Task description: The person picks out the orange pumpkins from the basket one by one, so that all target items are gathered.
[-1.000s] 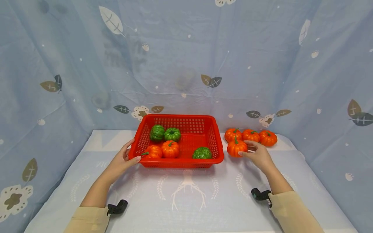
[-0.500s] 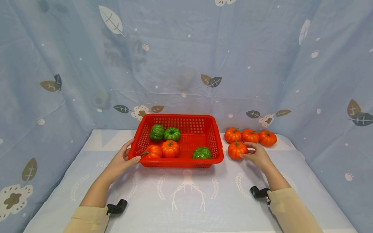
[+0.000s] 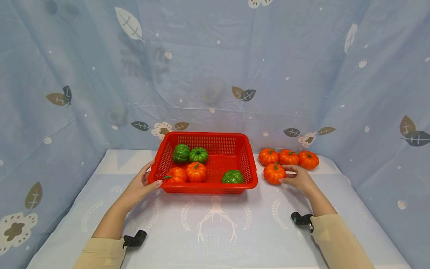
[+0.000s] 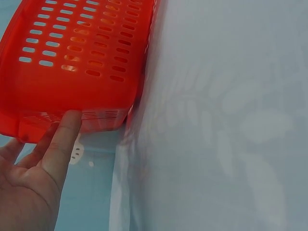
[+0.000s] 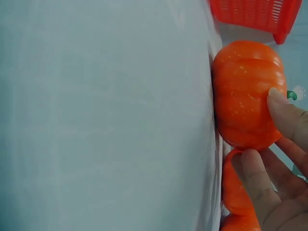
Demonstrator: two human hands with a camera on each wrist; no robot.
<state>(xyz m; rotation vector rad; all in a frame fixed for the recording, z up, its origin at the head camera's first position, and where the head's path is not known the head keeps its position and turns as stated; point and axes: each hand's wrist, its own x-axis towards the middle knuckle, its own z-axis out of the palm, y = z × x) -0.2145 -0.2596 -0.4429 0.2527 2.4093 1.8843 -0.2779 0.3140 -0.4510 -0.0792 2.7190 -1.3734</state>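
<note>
Orange pumpkin point(image 3: 274, 174) sits left of the right fingers point(image 5: 258, 180), touching them.

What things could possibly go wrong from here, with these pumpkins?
The front orange pumpkin is rounded, and the right hand holds it only from its right side, so it may roll. The row of orange pumpkins close behind could then be bumped. The left hand touches the red basket at its near-left corner; pushing there might slide it.
</note>
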